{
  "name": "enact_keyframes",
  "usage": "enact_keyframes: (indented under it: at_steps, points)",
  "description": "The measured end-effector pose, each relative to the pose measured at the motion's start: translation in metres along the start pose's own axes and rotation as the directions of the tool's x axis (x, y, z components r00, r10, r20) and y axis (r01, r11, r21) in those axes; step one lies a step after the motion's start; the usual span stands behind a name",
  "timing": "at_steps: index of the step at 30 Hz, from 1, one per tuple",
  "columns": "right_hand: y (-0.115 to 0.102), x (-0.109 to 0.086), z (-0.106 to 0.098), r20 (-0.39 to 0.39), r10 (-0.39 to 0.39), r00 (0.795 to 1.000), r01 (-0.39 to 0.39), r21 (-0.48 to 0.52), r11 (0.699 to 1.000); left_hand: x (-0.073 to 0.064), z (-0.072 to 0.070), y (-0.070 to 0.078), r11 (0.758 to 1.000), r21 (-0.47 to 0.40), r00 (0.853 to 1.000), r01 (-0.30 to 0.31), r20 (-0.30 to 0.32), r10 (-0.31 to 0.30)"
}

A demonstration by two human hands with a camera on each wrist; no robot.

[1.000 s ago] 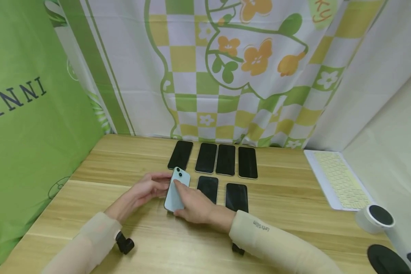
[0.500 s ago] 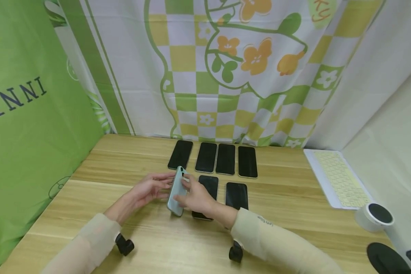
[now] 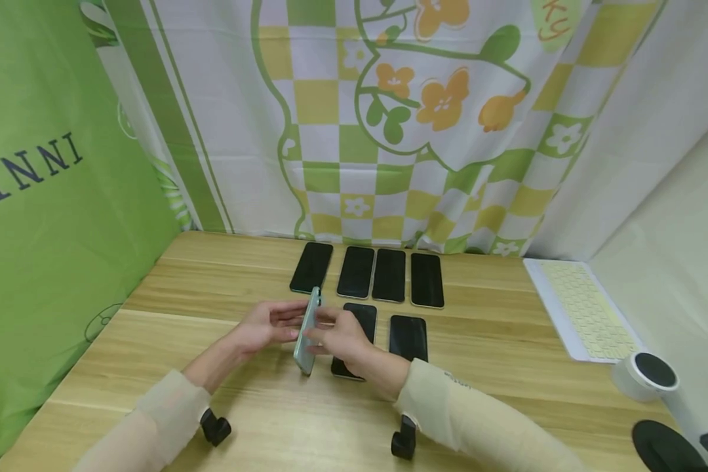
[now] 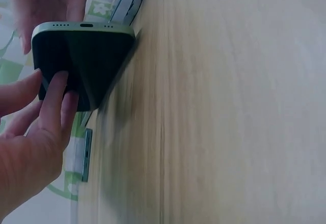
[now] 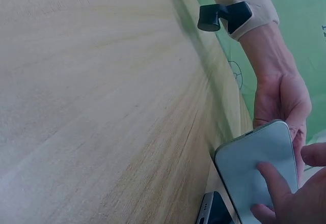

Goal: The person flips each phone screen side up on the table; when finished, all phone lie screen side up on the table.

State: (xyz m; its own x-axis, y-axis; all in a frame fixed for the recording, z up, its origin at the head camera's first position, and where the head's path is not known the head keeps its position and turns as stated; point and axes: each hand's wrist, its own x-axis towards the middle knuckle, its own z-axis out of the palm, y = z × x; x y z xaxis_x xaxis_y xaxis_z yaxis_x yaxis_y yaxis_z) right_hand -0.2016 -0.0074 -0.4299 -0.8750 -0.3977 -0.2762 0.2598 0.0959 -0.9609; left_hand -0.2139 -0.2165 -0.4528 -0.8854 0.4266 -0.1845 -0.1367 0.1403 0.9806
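Observation:
A pale mint smartphone [image 3: 304, 357] stands tilted up on its long edge over the wooden table, between both hands. In the left wrist view its dark screen [image 4: 84, 61] faces the left hand and its charging port end is up. My left hand [image 3: 258, 328] holds it, fingers on the screen and thumb at the edge. On the other side my right hand [image 3: 348, 337] touches the plain back [image 5: 249, 163] with extended fingers. Just beyond it, one dark phone [image 3: 311, 267] begins a back row of several. Nearer lie a phone [image 3: 364, 320] partly under the right hand and another phone [image 3: 408, 337].
A white keyboard [image 3: 590, 308] with yellow keys lies at the right. Near it are a white round device [image 3: 646, 377] with a dark top and a black disc [image 3: 667, 446]. A patterned curtain [image 3: 354, 183] hangs along the back edge.
The mint phone has turned from showing its back to standing nearly edge-on, and has shifted slightly right. My right hand's fingers have moved from across its back to its right side.

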Motion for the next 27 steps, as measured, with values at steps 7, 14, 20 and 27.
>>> enact_keyframes:
  at_steps: [7, 14, 20, 27]
  points:
    - [-0.001, -0.001, -0.001, 0.0, 0.012, 1.0, -0.012, -0.015, 1.0, 0.0, 0.006, -0.002, 0.995, 0.087, 0.998, -0.058, -0.029, 0.061]
    - [0.002, 0.0, -0.003, 0.018, 0.001, 1.0, -0.002, 0.014, 1.0, 0.0, 0.009, -0.004, 0.989, 0.12, 0.996, -0.09, -0.007, 0.092]
    - [0.005, 0.003, -0.007, 0.007, 0.021, 1.0, -0.022, 0.037, 0.999, 0.001, 0.01, -0.005, 0.972, 0.197, 0.992, -0.126, 0.016, 0.125]
    - [0.007, 0.006, -0.011, -0.003, 0.028, 1.0, -0.028, 0.039, 0.999, -0.001, 0.012, -0.004, 0.934, 0.319, 0.987, -0.16, 0.055, 0.15]
